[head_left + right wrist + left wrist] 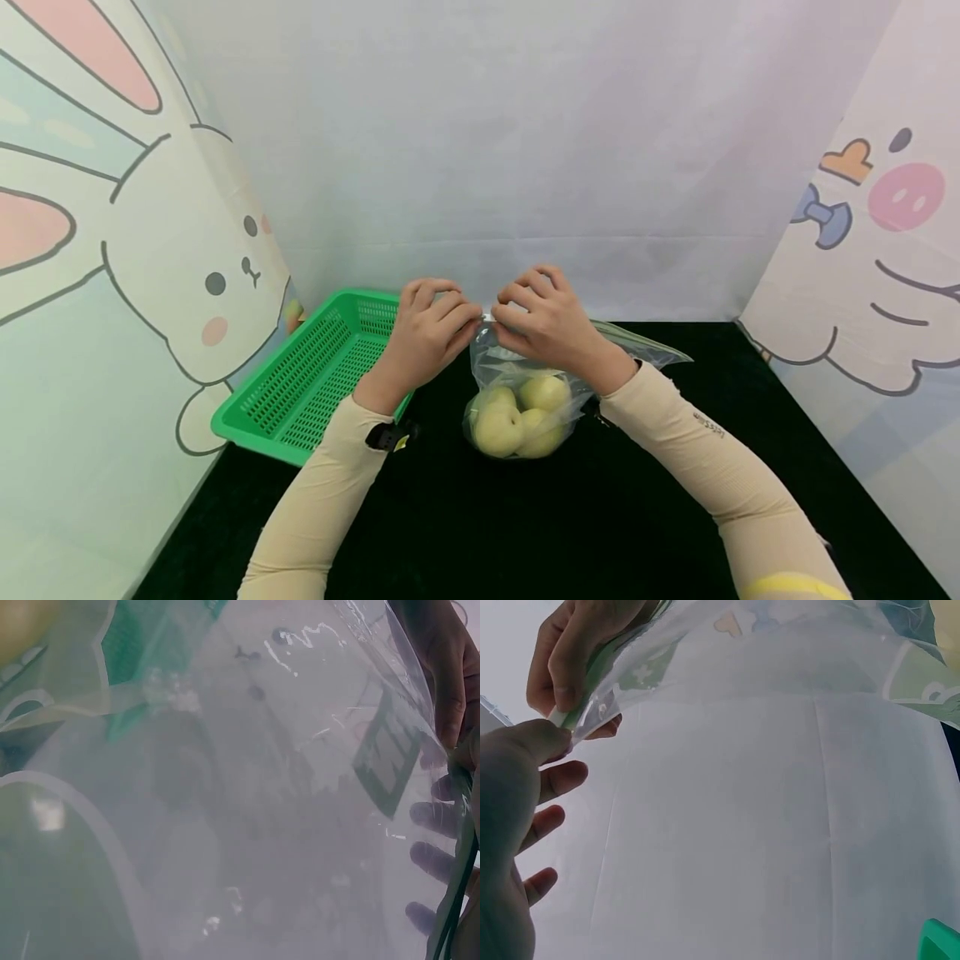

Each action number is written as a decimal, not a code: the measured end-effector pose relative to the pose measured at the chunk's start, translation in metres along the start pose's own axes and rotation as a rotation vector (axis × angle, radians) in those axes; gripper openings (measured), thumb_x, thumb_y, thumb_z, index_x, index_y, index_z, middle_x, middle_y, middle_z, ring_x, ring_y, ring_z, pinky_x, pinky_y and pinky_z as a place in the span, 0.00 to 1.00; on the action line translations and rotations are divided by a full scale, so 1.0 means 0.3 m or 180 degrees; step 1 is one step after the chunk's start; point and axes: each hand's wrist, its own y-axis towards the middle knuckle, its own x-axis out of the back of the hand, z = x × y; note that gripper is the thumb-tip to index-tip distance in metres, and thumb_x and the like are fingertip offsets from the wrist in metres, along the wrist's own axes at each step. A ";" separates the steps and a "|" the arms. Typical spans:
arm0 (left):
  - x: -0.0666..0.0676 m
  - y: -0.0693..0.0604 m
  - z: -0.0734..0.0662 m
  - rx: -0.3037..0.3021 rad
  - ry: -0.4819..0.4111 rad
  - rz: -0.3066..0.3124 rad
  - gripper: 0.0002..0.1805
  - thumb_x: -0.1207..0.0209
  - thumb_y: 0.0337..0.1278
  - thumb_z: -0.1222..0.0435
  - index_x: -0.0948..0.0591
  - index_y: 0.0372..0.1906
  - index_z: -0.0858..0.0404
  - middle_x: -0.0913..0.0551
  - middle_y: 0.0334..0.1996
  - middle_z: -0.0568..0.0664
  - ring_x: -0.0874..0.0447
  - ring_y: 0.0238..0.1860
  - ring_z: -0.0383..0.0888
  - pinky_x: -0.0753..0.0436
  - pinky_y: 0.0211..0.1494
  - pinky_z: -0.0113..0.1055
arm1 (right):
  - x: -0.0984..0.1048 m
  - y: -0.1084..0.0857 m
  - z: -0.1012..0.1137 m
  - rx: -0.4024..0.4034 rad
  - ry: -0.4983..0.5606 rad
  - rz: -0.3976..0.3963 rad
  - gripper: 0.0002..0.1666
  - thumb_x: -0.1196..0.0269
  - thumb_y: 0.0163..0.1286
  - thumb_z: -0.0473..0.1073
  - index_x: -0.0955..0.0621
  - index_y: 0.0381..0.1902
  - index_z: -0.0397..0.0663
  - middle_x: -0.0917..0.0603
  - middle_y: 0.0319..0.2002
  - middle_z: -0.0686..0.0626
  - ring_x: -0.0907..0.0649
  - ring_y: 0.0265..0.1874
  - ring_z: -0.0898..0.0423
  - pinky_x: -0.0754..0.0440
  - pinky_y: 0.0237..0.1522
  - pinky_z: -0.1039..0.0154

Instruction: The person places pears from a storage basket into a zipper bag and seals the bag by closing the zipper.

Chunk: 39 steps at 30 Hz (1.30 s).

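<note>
A clear zip bag [491,358] stands on the dark table, holding several round, pale yellow-green fruits [498,429]. My left hand [435,329] pinches the bag's top left corner between thumb and finger. In the left wrist view its other fingers [547,825] are spread below the corner. Close beside it, my right hand [547,325] pinches the zip edge, where a small white slider [556,716] shows between the hands. The green zip strip [457,877] runs along the opening in the right wrist view, with right-hand fingertips [433,819] seen through the plastic.
To the left of the bag is a green plastic basket [311,392] with slotted walls; the left forearm crosses in front of it. The bag's loose top end [652,346] sticks out to the right. A pale curtain [465,167] hangs behind the black cloth [487,525].
</note>
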 end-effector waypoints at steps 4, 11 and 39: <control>0.004 0.001 0.004 0.0003 0.0005 0.0018 0.04 0.38 0.67 0.66 0.16 0.37 0.62 0.17 0.35 0.53 0.25 0.48 0.56 0.31 0.54 0.55 | -0.002 0.000 -0.004 0.0047 0.0017 -0.0010 0.16 0.48 0.78 0.45 0.19 0.30 0.49 0.18 0.36 0.47 0.21 0.38 0.44 0.27 0.48 0.42; 0.009 -0.011 0.018 0.0018 0.0084 0.0012 0.03 0.38 0.66 0.67 0.16 0.36 0.62 0.17 0.35 0.52 0.25 0.49 0.56 0.31 0.55 0.55 | 0.008 -0.015 -0.016 0.0060 0.0048 0.0078 0.16 0.49 0.77 0.43 0.21 0.29 0.49 0.19 0.36 0.48 0.21 0.39 0.44 0.27 0.50 0.42; 0.066 -0.106 0.076 0.0283 0.0175 0.0009 0.12 0.46 0.74 0.63 0.16 0.36 0.63 0.17 0.34 0.55 0.25 0.48 0.59 0.33 0.51 0.60 | 0.093 -0.116 -0.090 0.0065 -0.0119 0.0243 0.18 0.52 0.78 0.42 0.22 0.28 0.48 0.20 0.36 0.45 0.22 0.38 0.42 0.26 0.47 0.40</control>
